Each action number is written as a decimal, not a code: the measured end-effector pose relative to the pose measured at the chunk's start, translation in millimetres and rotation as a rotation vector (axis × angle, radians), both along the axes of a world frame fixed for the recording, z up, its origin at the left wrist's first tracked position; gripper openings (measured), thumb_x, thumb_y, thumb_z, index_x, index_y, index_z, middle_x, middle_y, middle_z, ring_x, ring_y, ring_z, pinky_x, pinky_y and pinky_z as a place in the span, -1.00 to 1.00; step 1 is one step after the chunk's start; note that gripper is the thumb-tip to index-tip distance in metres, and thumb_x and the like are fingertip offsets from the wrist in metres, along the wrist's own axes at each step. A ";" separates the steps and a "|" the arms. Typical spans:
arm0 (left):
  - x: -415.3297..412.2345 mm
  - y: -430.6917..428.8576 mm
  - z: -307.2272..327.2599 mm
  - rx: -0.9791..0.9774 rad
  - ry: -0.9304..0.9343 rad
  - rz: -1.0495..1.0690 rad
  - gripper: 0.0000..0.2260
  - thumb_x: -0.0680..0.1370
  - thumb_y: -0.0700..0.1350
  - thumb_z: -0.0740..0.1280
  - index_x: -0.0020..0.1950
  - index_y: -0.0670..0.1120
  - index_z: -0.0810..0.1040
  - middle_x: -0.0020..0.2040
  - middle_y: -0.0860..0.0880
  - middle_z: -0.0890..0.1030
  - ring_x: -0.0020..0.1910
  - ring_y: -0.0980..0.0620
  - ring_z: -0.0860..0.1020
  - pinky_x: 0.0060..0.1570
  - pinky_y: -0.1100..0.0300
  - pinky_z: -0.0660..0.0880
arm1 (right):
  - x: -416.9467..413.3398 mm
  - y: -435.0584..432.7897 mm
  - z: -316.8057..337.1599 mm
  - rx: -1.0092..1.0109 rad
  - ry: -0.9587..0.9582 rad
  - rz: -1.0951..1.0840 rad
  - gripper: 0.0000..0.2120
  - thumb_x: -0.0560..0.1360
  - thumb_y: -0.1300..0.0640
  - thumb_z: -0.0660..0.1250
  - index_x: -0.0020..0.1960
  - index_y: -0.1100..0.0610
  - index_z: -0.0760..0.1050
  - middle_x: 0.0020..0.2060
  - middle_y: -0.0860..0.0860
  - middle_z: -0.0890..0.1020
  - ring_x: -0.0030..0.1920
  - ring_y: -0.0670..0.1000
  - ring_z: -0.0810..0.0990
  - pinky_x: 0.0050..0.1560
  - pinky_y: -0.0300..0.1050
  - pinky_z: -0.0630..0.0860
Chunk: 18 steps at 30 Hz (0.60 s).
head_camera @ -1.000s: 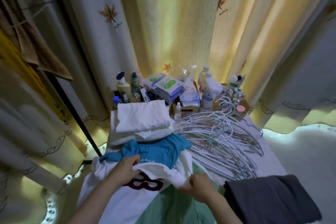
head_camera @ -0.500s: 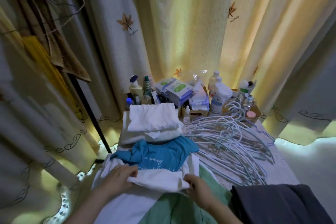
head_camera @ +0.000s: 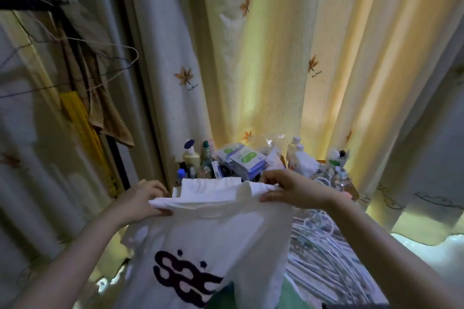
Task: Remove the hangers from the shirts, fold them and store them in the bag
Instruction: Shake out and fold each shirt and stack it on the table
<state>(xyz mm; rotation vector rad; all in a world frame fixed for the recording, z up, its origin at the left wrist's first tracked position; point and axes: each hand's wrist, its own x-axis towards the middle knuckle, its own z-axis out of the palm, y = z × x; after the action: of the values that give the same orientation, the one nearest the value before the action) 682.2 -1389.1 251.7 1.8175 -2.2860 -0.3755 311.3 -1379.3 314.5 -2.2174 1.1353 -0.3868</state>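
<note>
Yellow curtains [head_camera: 263, 70] are hanging behind while the left hand [head_camera: 143, 199] and right hand [head_camera: 296, 190] are each pinching the white shirt [head_camera: 216, 231], its dark print unreadable.

two bare forearms, no sleeves in view, left hand [head_camera: 144, 199] and right hand [head_camera: 292, 190] without gloves, rings or watch, short plain fingernails
</note>
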 end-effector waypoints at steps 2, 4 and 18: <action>1.4 -0.6 35.2 -0.039 0.167 0.093 -0.81 0.30 0.10 0.54 -0.27 0.08 0.58 -0.19 0.13 0.58 -0.16 0.11 0.54 -0.22 0.17 0.47 | -4.2 1.7 37.2 -0.062 -0.044 0.008 -0.82 0.51 0.06 0.36 -0.01 0.18 0.52 -0.13 0.05 0.58 -0.19 -0.15 0.48 -0.12 -0.26 0.46; -1.4 0.7 69.9 -0.090 0.280 0.123 -0.78 0.30 0.01 0.56 -0.35 0.01 0.54 -0.36 0.04 0.57 -0.31 0.07 0.52 -0.34 0.20 0.37 | -13.5 1.8 73.3 -0.096 -0.141 -0.008 -0.86 0.50 0.11 0.37 -0.03 0.18 0.54 -0.12 0.09 0.62 -0.13 -0.02 0.58 -0.07 -0.14 0.55; -15.7 19.2 244.8 -0.281 0.819 -0.026 -0.81 0.27 0.00 0.46 -0.20 0.29 0.65 -0.22 0.20 0.68 -0.26 0.21 0.65 -0.41 0.37 0.53 | -71.1 3.4 224.8 -0.619 -0.263 -0.368 -0.89 0.30 0.04 0.53 -0.31 0.00 0.61 -0.46 -0.15 0.59 -0.45 -0.29 0.47 -0.42 -0.48 0.37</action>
<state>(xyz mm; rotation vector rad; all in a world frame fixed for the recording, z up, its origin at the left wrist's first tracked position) 666.5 -1369.8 496.5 1.1823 -1.6779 -0.6224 240.1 -1376.0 539.3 -2.3416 1.4082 -1.2945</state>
